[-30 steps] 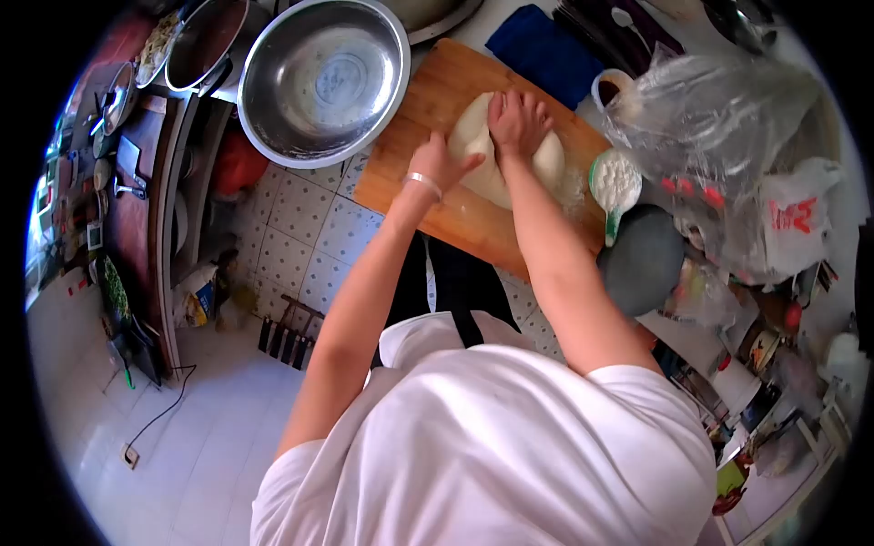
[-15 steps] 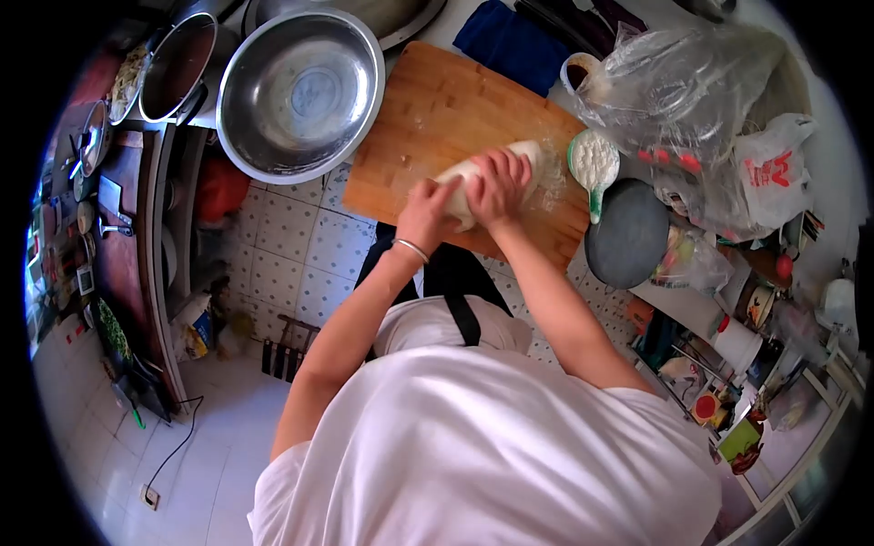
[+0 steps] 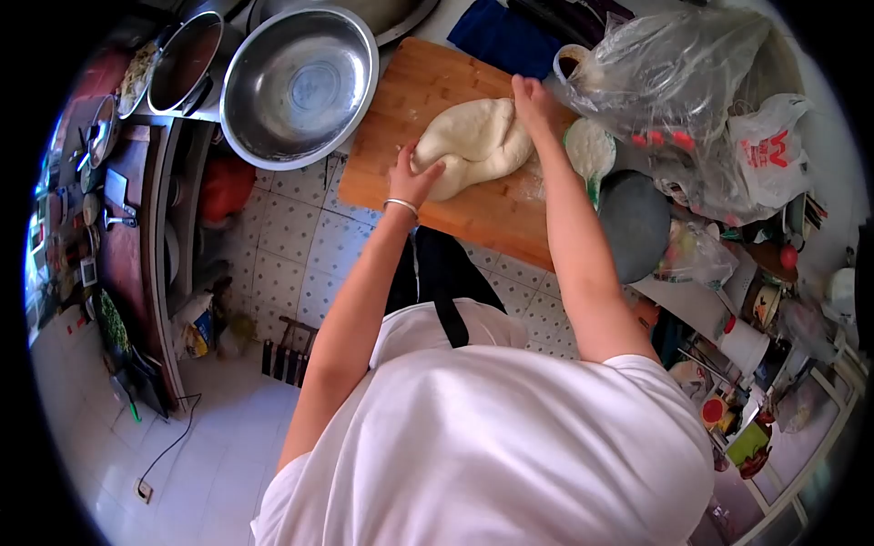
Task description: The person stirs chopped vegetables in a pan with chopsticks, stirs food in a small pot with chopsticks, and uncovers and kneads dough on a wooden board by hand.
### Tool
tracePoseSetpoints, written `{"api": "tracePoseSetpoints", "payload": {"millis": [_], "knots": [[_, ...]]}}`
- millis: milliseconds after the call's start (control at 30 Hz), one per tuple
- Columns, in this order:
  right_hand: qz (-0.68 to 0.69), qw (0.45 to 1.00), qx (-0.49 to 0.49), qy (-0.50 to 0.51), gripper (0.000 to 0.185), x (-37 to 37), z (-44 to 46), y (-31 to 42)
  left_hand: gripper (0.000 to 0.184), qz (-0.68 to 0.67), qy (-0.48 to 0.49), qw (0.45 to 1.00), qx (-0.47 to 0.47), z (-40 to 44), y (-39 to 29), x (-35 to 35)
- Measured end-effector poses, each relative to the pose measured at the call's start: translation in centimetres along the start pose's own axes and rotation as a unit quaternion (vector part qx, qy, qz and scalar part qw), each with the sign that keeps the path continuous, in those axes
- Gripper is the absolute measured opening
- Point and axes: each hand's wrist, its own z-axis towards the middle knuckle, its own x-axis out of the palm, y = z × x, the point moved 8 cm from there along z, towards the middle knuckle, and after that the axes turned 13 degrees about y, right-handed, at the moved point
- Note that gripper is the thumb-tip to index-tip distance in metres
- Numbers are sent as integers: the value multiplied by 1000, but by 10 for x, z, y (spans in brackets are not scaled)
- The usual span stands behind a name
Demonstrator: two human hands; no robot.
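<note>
A large pale lump of dough (image 3: 473, 136), with a fold in its middle, lies on the wooden board (image 3: 401, 96). My left hand (image 3: 417, 177), with a bangle at the wrist, grips the dough's near left end between thumb and fingers. At the far right edge of the dough is my right hand (image 3: 537, 105), its fingers drawn together against that edge and partly hidden by the hand itself. A white scoop of flour (image 3: 592, 150) with a green handle sits just right of the board, partly behind my right forearm.
Left of the board stands a wide steel basin (image 3: 300, 91), with a dark pot (image 3: 187, 64) beyond it. A dark round lid or pan (image 3: 635, 227), plastic bags (image 3: 683, 73) and a small cup (image 3: 571, 62) crowd the right side. Blue cloth (image 3: 501, 32) lies behind the board.
My hands have moved apart: the right went forward and right, the left slightly back to the left. The dough now shows wider and more uncovered between them.
</note>
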Motion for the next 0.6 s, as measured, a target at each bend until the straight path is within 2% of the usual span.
{"api": "tracePoseSetpoints", "payload": {"millis": [67,100,133,167,200,233,300,333,400,433,467,500,567,600], "knots": [[-246,965,92,-10,45,8,-3,-49,63,-240,-21,970,-21,-10,-2,13],[-202,978,45,0,43,15,-16,-30,63,-240,-25,970,-17,-12,-12,14],[-158,987,-4,13,42,21,-40,-2,60,-347,-31,929,-129,-22,-5,22],[-103,990,25,94,38,33,-63,17,58,-446,-35,862,-239,-43,-5,34],[-160,982,-36,89,31,36,-99,68,52,-484,-56,832,-265,-65,-36,35],[-223,965,-121,68,24,46,-132,103,50,-552,3,794,-255,-74,-44,44],[-254,955,-153,28,23,65,-175,137,51,-587,107,775,-207,-84,-57,54],[-273,950,-152,-2,24,76,-174,133,51,-593,103,771,-209,-90,-61,48],[-291,944,-154,-22,25,92,-156,115,49,-513,176,801,-253,-96,-65,40],[-327,928,-167,-55,24,97,-135,104,49,-518,170,797,-259,-93,-46,37],[-361,910,-184,-92,24,100,-110,98,47,-339,155,912,-171,-74,-25,20],[-361,910,-187,-88,24,104,-81,92,46,-138,133,979,-75,-57,-24,6],[-405,901,-132,-78,22,104,-33,72,44,17,9,997,-71,-36,-57,-40],[-405,901,-134,-78,22,104,-12,69,47,94,-43,994,-15,-20,-64,-48]]}}
